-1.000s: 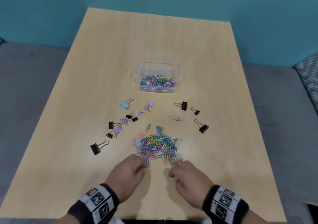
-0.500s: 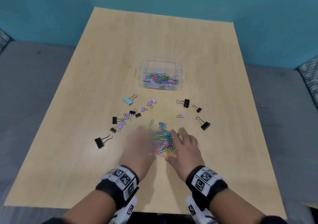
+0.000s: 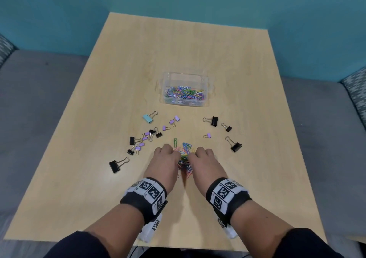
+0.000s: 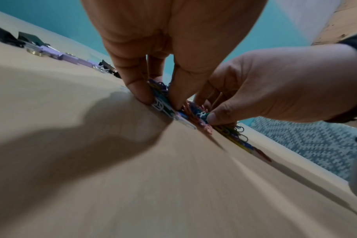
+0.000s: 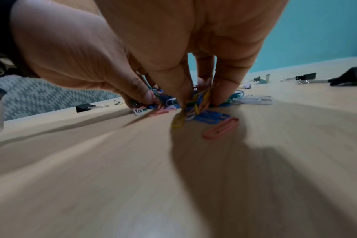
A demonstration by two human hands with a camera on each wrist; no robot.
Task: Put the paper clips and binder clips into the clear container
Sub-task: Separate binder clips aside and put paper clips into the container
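A heap of coloured paper clips (image 3: 183,158) lies on the wooden table (image 3: 99,178), squeezed between both hands. My left hand (image 3: 166,159) pinches clips from the left, fingers curled down onto them (image 4: 159,103). My right hand (image 3: 202,158) grips the heap from the right, with fingertips (image 5: 216,98) dug into the clips (image 5: 198,103). A few clips (image 3: 186,146) stick out beyond the fingers. The clear container (image 3: 185,75) stands further back, partly filled with paper clips. Binder clips lie scattered: black (image 3: 116,164), light blue (image 3: 148,118), purple (image 3: 175,119), black (image 3: 235,146).
A pink paper clip (image 5: 220,128) lies loose on the near side of the heap. Grey upholstered seating (image 3: 39,99) flanks the table on both sides, and a teal wall stands behind. The far half of the table is bare wood.
Both hands moved forward from the near edge of the heap and closed in from each side, bunching the spread paper clips into a narrow pile between them.
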